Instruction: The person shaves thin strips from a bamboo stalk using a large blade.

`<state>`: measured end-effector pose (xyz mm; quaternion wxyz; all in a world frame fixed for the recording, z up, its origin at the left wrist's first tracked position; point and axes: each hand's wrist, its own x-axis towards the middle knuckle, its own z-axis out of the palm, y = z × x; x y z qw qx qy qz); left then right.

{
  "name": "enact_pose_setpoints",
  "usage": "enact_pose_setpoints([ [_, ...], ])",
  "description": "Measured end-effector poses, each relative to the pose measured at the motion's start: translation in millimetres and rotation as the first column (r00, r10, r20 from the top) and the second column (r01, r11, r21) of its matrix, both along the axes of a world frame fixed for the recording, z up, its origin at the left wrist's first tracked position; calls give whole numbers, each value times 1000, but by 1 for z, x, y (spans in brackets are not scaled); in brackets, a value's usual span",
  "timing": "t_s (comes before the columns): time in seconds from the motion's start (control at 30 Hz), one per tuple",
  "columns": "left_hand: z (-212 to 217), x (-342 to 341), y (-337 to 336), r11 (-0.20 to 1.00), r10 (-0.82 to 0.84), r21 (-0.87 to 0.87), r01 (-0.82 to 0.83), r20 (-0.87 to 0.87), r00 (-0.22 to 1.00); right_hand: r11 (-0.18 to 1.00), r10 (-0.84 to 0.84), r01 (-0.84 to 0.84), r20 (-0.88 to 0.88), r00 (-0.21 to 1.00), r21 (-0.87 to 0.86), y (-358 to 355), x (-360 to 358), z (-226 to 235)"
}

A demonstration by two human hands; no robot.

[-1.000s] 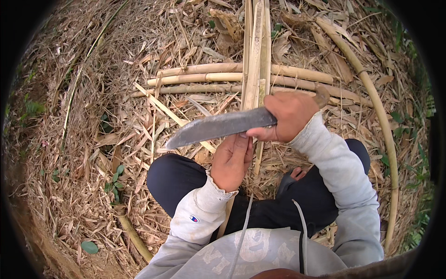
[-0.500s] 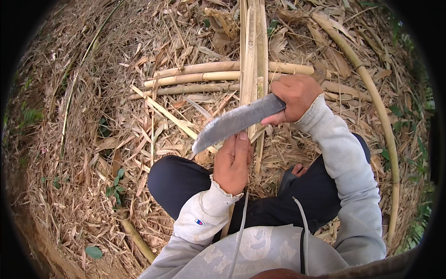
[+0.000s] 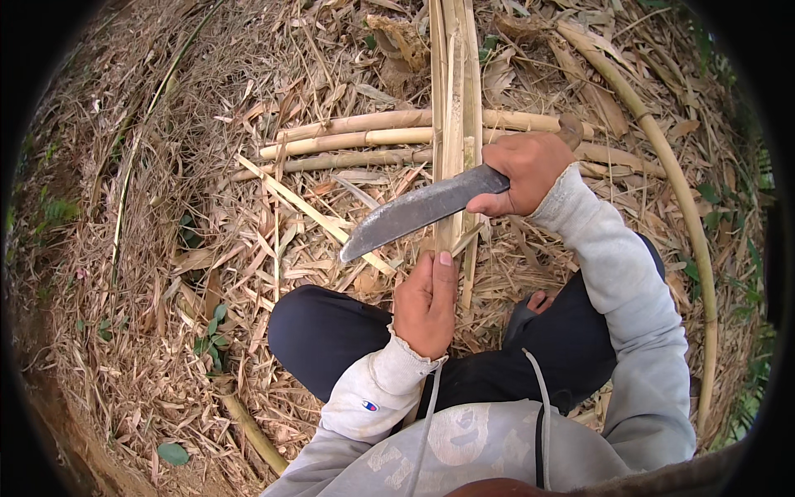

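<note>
My right hand is wrapped round the wooden handle of a machete. Its broad grey blade points left and lies across the bamboo strips, its tip past my left hand. My left hand grips the near end of a split bamboo strip, thumb on top, just below the blade. The strip runs away from me to the top edge, beside other long split pieces. Whether the blade touches the strip I cannot tell.
Several bamboo poles lie crosswise under the strips. A long curved pole bends down the right side. A loose pale strip slants on the left. Dry leaves and shavings cover the ground, and a stump stands at the far side.
My left hand has shifted slightly right and nearer to me. The blade has tilted and now stands a little farther above my left thumb. Both hands keep their hold.
</note>
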<state>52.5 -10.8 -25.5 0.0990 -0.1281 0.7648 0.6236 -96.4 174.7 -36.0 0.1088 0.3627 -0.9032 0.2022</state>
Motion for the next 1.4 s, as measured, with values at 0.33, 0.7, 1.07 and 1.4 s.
enact_pose_setpoints([
  [0.33,-1,23,5,953,-59,301,33,76,995,880,-442,474,306,843,-36,25,-27,-4],
  [0.7,0,2,-2,927,-15,368,-68,217,976,715,38,699,999,-15,-17,-26,9,-84],
  [1.07,-18,-34,41,931,-129,365,-20,378,917,653,169,740,983,67,-163,-29,17,-108],
  [1.4,48,-27,25,985,91,114,-131,306,948,342,605,939,757,-247,33,-41,-32,-121],
])
